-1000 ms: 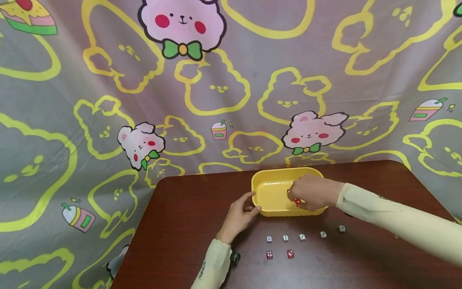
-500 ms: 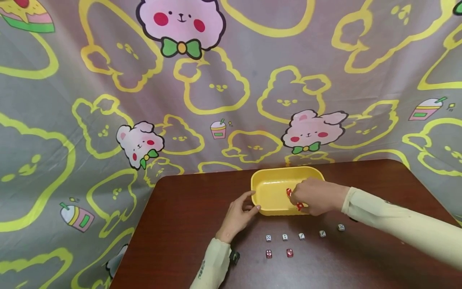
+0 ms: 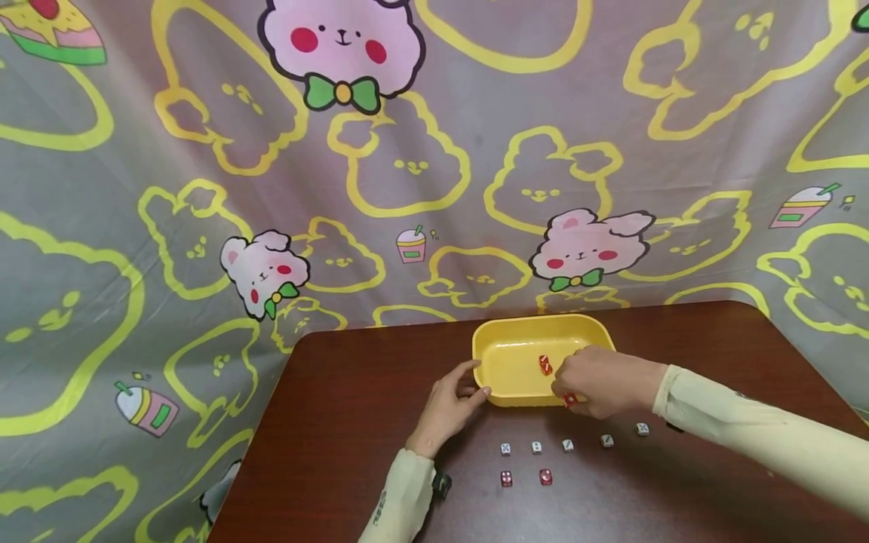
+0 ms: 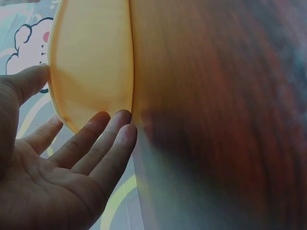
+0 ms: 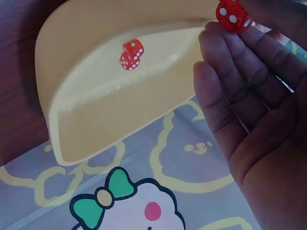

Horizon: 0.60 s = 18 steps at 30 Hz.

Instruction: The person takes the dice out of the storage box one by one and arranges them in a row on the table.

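A yellow plastic box [image 3: 505,369] stands near the back of the table. My left hand [image 3: 444,407] rests its thumb and fingertips against the box's left end; in the left wrist view the fingers [image 4: 98,151] are nearly straight along the outer wall. Over the box's front right edge, my right hand [image 3: 604,381] pinches a red die [image 5: 232,17] with white dots between thumb and fingertips. Two more red dice [image 5: 131,54] lie touching inside the box. On the table in front, white dice [image 3: 568,446] form a row, with two red dice [image 3: 506,478] in a second row nearer me.
The dark brown table [image 3: 353,400] ends at a grey curtain [image 3: 468,173] printed with yellow outlines and pink cartoon animals. Behind the left wrist is a small black object [image 3: 441,485], probably strapped on.
My right hand has moved right and toward me, carrying the red die from inside the box to its front edge. The two dice left inside now show fully. The left hand stays put.
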Available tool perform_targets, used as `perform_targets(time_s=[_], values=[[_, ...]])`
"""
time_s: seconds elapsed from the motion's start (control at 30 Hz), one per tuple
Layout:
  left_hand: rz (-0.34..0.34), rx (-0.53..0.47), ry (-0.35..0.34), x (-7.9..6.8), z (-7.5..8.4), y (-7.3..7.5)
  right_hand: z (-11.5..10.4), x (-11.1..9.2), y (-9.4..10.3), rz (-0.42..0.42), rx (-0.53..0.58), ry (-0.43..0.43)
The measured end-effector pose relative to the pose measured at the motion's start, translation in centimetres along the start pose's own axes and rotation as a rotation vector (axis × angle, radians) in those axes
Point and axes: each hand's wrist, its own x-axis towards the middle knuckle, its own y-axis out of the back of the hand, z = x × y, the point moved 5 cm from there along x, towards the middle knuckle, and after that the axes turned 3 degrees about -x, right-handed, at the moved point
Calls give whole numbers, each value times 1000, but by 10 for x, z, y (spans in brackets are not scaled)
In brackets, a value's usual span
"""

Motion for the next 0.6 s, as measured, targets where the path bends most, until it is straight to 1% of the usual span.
perform_targets(time_s=[0.13, 0.3, 0.43, 0.6], values=[[1, -1, -6, 0, 0, -1, -3, -4, -5, 10, 23, 4], [1, 1, 10, -1, 0, 0, -9, -6, -10, 29, 8, 38], [1, -1, 9, -1, 0, 0, -13, -8, -14, 44, -20, 60], [2, -5, 11, -1, 0, 0, -16, -11, -22, 55, -8, 74]])
